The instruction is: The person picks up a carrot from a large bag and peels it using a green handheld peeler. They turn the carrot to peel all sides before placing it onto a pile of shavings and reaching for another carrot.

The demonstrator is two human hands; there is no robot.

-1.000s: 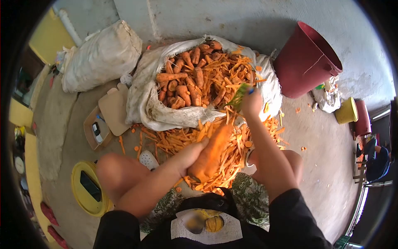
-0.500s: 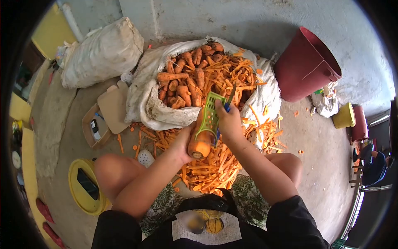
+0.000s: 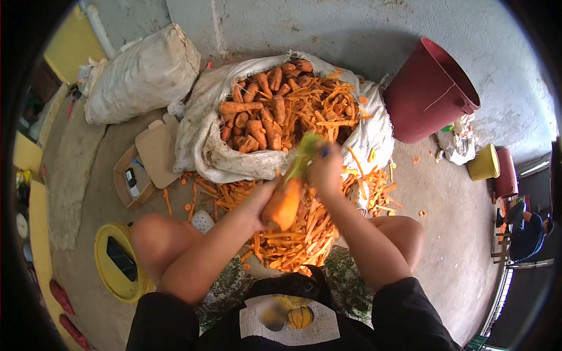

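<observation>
My left hand [image 3: 258,203] is wrapped round a thick carrot [image 3: 283,206] held above the peel heap, its blunt end toward me. Its orange side facing up is smeared by motion. In my right hand [image 3: 325,171] is a green vegetable peeler [image 3: 305,153], blurred, against the far part of the carrot. A bit of blue shows at the right fingers. Below both hands lies a heap of carrot peelings [image 3: 295,243]. Just beyond, an open white sack [image 3: 234,165] holds unpeeled carrots [image 3: 257,131] on the left and more peelings on the right.
A tall red bin [image 3: 424,99] stands by the wall at right, a yellow bucket [image 3: 484,163] farther off. A stuffed white sack [image 3: 143,76] and an open cardboard box [image 3: 143,190] are at left. A phone [image 3: 121,259] rests on a yellow lid [image 3: 104,278]. A person [image 3: 527,234] sits far right.
My right hand and the peeler have moved slightly toward me and blurred. The carrot has tilted a little, and more bright orange shows on it. My left hand keeps its hold.
</observation>
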